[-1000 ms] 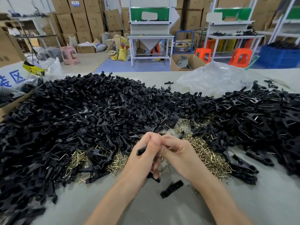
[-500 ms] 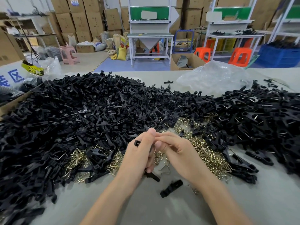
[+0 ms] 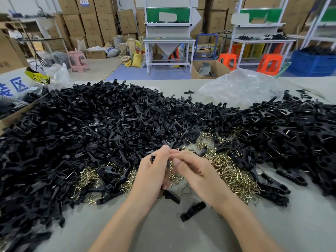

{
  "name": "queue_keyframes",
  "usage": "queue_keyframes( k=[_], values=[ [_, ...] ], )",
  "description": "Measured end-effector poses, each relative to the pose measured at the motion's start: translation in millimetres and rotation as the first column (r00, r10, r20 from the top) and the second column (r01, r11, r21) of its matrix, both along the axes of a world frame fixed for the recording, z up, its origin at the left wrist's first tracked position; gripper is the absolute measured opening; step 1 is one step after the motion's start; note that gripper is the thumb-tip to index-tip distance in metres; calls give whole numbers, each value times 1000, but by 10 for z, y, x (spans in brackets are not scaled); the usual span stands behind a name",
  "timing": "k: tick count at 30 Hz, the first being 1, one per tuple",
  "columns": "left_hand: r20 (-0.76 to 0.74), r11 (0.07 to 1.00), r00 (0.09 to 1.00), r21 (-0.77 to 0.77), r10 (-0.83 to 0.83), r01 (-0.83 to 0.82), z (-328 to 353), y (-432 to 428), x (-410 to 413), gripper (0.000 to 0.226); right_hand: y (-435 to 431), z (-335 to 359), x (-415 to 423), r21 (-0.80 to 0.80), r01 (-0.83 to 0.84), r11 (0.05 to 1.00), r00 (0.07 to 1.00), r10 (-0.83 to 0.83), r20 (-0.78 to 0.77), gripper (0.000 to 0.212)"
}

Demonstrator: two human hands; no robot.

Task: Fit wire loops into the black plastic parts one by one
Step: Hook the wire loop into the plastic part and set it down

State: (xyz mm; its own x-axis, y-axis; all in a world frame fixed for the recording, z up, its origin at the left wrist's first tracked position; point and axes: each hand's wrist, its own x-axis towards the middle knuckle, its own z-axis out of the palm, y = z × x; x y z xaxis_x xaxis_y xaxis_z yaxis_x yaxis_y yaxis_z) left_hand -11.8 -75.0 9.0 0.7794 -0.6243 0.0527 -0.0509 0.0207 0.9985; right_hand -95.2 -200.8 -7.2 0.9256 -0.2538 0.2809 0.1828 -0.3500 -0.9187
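Two bare hands and forearms observed. Left hand (image 3: 152, 171) and right hand (image 3: 192, 171) are uncovered, fingers slender. The right thumbnail (image 3: 176, 162) is cut short and plain. Left forearm (image 3: 123, 220) and right forearm (image 3: 241, 220) are uncovered from wrist to the lower limit of view, slim and smooth. Clothing cannot be assessed from what shows.
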Motion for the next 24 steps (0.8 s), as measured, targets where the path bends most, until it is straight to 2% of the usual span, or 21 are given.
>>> queue_keyframes(
  k=[1, 8, 11, 13, 16, 18, 21, 23, 24],
  values=[
    [-2, 1000, 1000, 1, 7, -7, 3, 1, 0, 59, 5, 1, -1, 0, -9, 1000, 1000, 9, -2, 24],
    [41, 999, 999, 28, 14, -16, -2, 19, -9, 32, 43, 14, 8, -99, -5, 995, 1000, 3, -21, 32],
    [52, 1000, 998, 2, -22, 22, -10, 12, -50, 24, 41, 0, 4, -225, 33, 974, 999, -34, -3, 35],
    [54, 998, 997, -14, -55, 56, -13, 15, -56, 22, 50, -5, -3, -288, 55, 956, 998, -54, 12, 40],
    [60, 995, 994, -17, -93, 95, -10, 28, -28, 30, 43, -5, -4, -307, 103, 946, 994, -87, 63, 32],
    [56, 991, 990, -15, -129, 130, -27, 29, -3, 52, 31, 17, -13, -244, 157, 957, 986, -139, 87, 27],
    [73, 983, 981, -15, -180, 181, -83, 35, 2, 75, -13, 101, -9, -56, 256, 965, 963, -249, 106, 21],
    [110, 980, 974, -16, -196, 199, -116, 45, -26, 69, -185, 246, 8, 212, 325, 922, 924, -357, 136, 23],
    [144, 982, 972, -5, -187, 189, -126, 50, -37, 60, -353, 371, 12, 414, 312, 855, 899, -407, 164, 25]
  ],
)
